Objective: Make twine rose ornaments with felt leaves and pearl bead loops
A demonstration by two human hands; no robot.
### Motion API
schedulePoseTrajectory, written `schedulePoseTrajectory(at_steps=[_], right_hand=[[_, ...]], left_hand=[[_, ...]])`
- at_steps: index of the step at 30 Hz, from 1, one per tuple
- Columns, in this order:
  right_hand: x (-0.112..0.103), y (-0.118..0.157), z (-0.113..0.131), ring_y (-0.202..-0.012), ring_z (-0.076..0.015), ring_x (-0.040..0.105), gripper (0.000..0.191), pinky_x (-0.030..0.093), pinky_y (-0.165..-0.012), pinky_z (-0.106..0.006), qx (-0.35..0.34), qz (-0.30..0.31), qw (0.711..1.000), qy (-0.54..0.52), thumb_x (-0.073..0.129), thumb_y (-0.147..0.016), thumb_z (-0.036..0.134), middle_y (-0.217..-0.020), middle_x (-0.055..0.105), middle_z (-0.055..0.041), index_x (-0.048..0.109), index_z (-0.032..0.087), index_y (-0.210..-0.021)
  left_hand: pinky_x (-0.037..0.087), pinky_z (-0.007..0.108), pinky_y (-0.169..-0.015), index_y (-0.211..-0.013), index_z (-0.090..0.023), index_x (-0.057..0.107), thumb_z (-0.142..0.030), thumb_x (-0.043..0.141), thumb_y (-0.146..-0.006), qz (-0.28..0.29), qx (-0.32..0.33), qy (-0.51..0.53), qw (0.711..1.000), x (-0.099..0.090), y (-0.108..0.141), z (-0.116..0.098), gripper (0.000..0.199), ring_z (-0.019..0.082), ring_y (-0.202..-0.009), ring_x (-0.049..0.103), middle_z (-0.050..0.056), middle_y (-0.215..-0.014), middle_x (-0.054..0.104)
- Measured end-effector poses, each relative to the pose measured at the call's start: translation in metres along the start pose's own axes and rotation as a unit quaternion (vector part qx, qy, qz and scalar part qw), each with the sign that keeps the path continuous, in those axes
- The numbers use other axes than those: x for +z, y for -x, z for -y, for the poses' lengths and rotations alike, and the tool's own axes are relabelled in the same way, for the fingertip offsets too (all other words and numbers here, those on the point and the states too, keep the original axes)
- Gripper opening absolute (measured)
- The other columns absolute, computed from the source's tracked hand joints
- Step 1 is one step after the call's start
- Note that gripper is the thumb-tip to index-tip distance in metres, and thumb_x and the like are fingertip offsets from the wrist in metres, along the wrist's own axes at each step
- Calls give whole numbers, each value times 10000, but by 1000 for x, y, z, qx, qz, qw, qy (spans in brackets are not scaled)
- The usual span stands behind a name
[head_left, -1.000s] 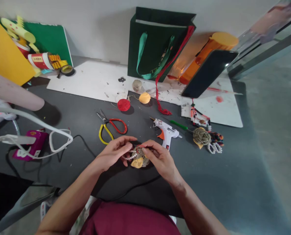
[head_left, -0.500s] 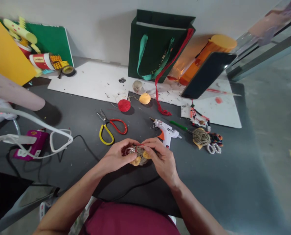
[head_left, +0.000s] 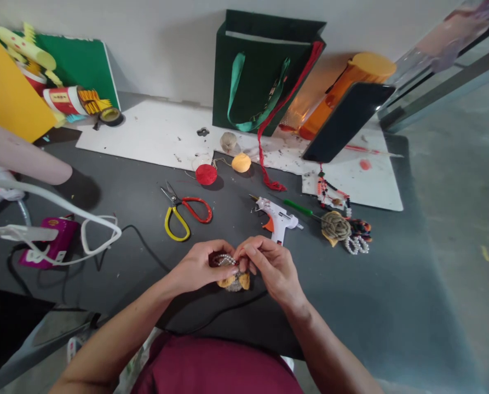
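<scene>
Low over the front of the table, my left hand (head_left: 197, 267) is closed on a knitted yarn flower (head_left: 233, 284) with a grey-brown middle and mustard petals. A loop of pearl beads (head_left: 224, 259) shows at the flower's upper side, under my left fingers. My right hand (head_left: 274, 268) is pinched at the flower's upper right edge; whatever sits between its fingertips is too small to make out. Beyond my hands lie a white glue gun (head_left: 277, 218) with an orange trigger and scissors (head_left: 182, 210) with one yellow and one red handle.
A similar yarn flower (head_left: 336, 226) with pearl loops lies to the right, beside a green-handled hook (head_left: 297, 207). Small red (head_left: 206, 174) and yellow balls (head_left: 241, 162) lie farther back. A phone (head_left: 349, 123) leans near a dark green bag (head_left: 264, 71). Cables (head_left: 141, 241) cross the left side.
The flower has tilted and shifted slightly toward me, showing more of the pearl loop. My right fingers have lifted off its right petal and moved to its upper edge.
</scene>
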State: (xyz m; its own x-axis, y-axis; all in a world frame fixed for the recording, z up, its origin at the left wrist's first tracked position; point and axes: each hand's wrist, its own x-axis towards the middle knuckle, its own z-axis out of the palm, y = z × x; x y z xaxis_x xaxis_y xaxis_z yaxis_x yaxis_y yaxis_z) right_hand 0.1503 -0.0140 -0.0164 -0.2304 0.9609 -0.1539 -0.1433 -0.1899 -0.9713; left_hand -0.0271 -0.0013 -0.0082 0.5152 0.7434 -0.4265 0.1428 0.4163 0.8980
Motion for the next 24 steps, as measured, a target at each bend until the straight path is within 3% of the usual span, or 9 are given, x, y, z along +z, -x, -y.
schedulePoseTrajectory(at_steps=[6,12,16,20,24], right_hand=[[0,-1,-1,-520,-96,509,252,459,-577,-263,2,-24,1000,1,589,-896,387,-631,622,12,610,203,-726],[2,-2,-5,-505,-83,467,271,401,-531,-247,29,-33,998,-33,608,-879,404,-680,624,8,583,197,-706],[4,-5,-5,-473,-83,429,302,349,-470,-240,39,-59,997,-42,593,-871,465,-671,606,8,581,199,-730],[1,-7,-10,-491,-88,469,315,356,-471,-227,68,-32,997,-16,572,-885,479,-636,595,9,590,189,-763],[1,-8,-13,-508,-83,495,303,372,-477,-216,81,-21,996,-28,575,-888,467,-674,616,1,591,182,-785]], left_hand=[[349,201,-540,-764,-148,610,-230,663,-720,-9,5,-34,999,1,0,0,107,76,-568,421,-46,-623,501],[362,197,-538,-766,-148,634,-201,645,-726,-3,1,-51,999,3,0,1,67,78,-561,441,-41,-621,531],[415,219,-579,-838,-159,666,-235,632,-780,-65,46,-115,990,1,0,1,102,104,-610,524,-2,-711,612],[467,269,-723,-906,-196,706,-218,579,-842,-115,124,-220,961,-7,0,1,145,159,-807,613,56,-899,659],[476,278,-717,-948,-193,707,-206,563,-842,-124,90,-229,961,-12,0,-1,179,165,-797,625,56,-889,672]])
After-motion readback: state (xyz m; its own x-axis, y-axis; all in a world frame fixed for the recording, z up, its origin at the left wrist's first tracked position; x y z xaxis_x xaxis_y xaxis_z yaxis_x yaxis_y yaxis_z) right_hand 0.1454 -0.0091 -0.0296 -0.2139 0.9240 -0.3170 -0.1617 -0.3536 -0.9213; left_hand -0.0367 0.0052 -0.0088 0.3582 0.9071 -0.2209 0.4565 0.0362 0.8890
